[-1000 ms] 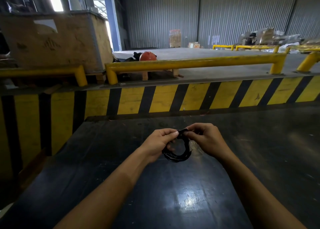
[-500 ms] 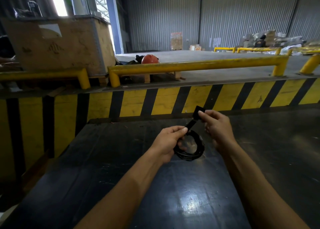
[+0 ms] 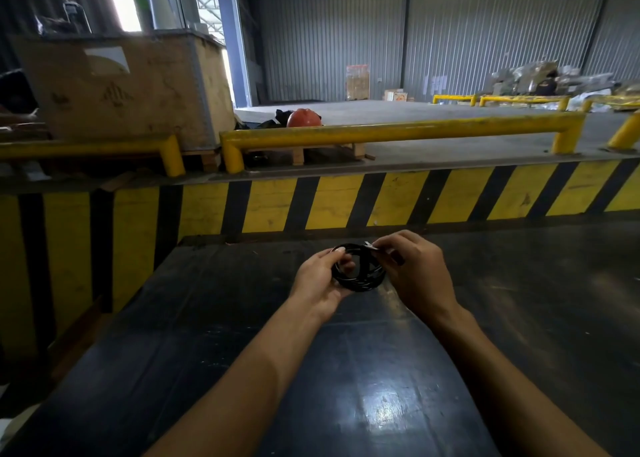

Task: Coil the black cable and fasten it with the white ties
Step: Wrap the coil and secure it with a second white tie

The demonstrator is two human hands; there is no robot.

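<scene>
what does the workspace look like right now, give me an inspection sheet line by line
surface: dark glossy table, bare around the hands, glare patch near the front
job's things: black cable coiled into a small loop, held above the table; white ties: none clearly seen, only a small pale glint at the loop's top
clutter: nothing seen on the table
grippers: left hand grips the loop's left side; right hand pinches the loop's top right
cables: only the coil, no loose run seen
surroundings: striped barrier, yellow rails, crate at left, orange helmet behind the rail
</scene>
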